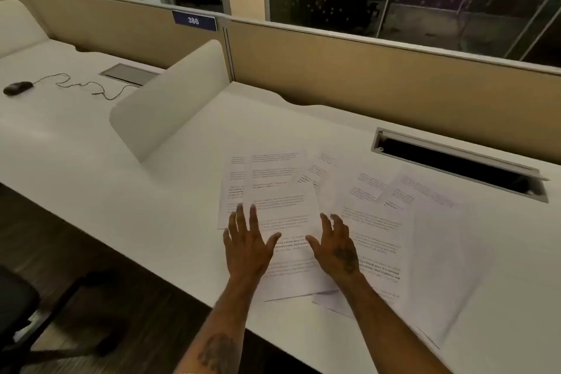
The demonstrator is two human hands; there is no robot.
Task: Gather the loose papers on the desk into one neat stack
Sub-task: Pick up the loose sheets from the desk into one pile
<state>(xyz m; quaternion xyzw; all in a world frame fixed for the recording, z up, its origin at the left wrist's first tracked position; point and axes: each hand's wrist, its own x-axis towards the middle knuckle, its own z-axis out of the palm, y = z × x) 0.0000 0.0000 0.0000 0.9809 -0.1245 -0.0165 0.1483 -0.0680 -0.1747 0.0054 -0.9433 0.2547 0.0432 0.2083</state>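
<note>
White desk (182, 191): blurred print on overlapping papers (364, 222) is unreadable; left hand (247, 244) and right hand (337, 247) press them, fingers spread.

Matt printed paper sheets (282, 191), smooth white laminate desk (170, 206)

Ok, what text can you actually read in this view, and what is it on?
"386": white digits on the blue sign fixed to the tan partition.
Printed papers on the desk: lines of text, too blurred to read.
Nothing else carries lettering.
</note>
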